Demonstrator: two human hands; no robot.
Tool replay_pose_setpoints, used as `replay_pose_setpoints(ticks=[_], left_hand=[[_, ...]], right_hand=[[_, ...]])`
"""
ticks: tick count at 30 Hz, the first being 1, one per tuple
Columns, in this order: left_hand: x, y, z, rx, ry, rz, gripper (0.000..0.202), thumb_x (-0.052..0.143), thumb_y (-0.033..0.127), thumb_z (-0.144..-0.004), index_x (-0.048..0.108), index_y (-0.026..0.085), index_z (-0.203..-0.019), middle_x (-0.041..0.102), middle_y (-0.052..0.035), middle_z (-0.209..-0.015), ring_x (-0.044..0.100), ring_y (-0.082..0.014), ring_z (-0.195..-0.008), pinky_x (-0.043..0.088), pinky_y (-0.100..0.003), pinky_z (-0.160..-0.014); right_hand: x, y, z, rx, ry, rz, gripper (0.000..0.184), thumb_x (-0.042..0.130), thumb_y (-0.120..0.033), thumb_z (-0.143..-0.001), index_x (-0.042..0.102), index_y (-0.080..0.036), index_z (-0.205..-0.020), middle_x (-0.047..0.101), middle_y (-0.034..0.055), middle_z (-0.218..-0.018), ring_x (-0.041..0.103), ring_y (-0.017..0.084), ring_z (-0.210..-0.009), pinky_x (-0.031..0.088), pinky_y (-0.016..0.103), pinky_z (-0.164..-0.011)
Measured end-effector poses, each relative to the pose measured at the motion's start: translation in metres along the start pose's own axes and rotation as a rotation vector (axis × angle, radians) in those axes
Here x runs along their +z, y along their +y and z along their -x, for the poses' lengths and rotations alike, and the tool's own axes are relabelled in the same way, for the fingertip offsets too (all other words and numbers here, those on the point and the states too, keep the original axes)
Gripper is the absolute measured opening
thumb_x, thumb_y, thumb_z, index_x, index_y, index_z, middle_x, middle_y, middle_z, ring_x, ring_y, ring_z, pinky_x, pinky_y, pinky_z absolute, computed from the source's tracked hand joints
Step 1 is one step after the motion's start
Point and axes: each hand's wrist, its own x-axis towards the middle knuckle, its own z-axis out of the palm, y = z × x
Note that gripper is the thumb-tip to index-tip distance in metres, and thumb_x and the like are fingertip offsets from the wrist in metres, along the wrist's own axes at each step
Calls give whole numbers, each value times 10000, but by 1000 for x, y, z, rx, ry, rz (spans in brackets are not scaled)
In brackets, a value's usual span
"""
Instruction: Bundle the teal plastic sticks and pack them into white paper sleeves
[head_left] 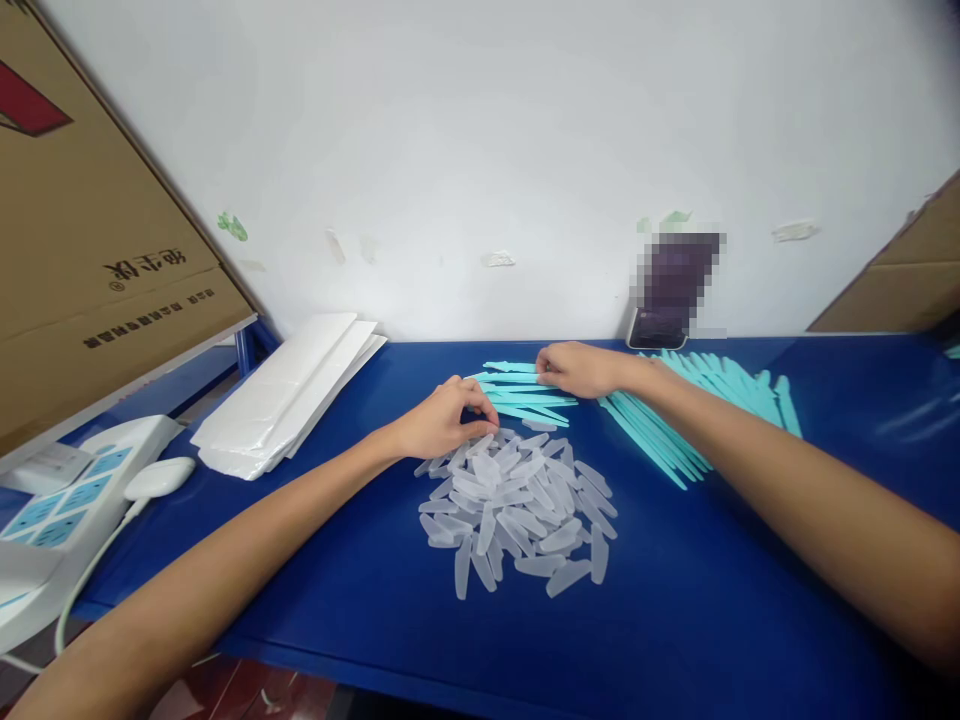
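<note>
A heap of small, translucent, flat plastic sleeves (517, 500) lies in the middle of the blue table. At its upper left edge is my left hand (450, 418), thumb and fingers pinched on one of the sleeves; the fingertips partly hide it. Behind the heap lies a small group of long, thin turquoise sticks (525, 400), shaped like eyebrow razors. My right hand (574, 369) reaches over from the right, its fingers closed on the end of one stick. A larger row of turquoise sticks (660, 445) lies fanned out to the right, partly hidden beneath my right forearm.
White flat packets (289, 390) are stacked at the left. Beside them are a power strip (67, 500) and a white charger with its cable (159, 478). A cardboard box (112, 230) stands at far left. A blurred phone-like device (671, 295) leans on the wall.
</note>
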Motion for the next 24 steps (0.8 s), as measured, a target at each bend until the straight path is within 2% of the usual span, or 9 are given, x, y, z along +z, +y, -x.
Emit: replay_pose_setpoints(ticks=[4,6,9,12,14,17,21,24], left_hand=[[4,2,1,-2,14,-30,229,556,371,-946,706,200,-927,596,-65,-930,500,-235,-948,387,-387,-866],[6,1,0,11,75,-31,233,543,377,-958,690,201,-916,595,-58,-928,507,-222,-929,394,-375,-863],[5,-6,-3,-11,294,64,235,548,390,-956,664,191,-908,617,-53,-922,542,-194,-877,422,-335,-816],[1,-22,-7,-86,550,294,269,591,436,-924,642,172,-912,668,-57,-900,589,-170,-796,451,-297,-732],[-2,-33,-9,-133,653,443,317,644,476,-881,634,160,-906,704,-67,-873,621,-165,-758,470,-282,-700],[-5,-46,-10,-204,726,549,368,718,500,-814,656,149,-906,743,-84,-862,656,-167,-737,485,-272,-673],[-6,-52,-10,-268,772,611,381,775,489,-756,694,143,-892,758,-92,-869,674,-170,-734,444,-249,-588],[-5,-51,-9,-303,782,650,398,796,495,-727,700,137,-873,753,-95,-862,672,-163,-716,384,-222,-517]], right_hand=[[1,1,0,-33,13,13,218,525,-287,-916,656,-175,-782,681,83,-780,583,201,-713,397,297,-682],[-1,2,0,-38,29,12,247,501,-290,-933,644,-175,-767,669,85,-762,576,202,-705,397,306,-694],[-9,2,4,-31,77,8,252,486,-294,-946,632,-168,-785,670,102,-790,584,213,-740,404,315,-724],[-19,1,11,13,111,-34,224,459,-283,-963,615,-161,-858,689,119,-877,604,213,-783,411,305,-726],[-24,1,15,52,106,-107,212,430,-279,-978,597,-158,-931,697,110,-888,617,198,-773,416,290,-712],[-26,3,17,72,135,-195,202,431,-287,-978,573,-150,-1021,688,83,-821,610,177,-716,417,281,-702],[-24,4,14,20,299,-235,207,449,-294,-954,556,-152,-1058,666,91,-908,563,176,-735,402,290,-703],[-22,3,12,-10,399,-280,179,442,-306,-941,533,-172,-1019,632,74,-874,529,187,-756,384,301,-704]])
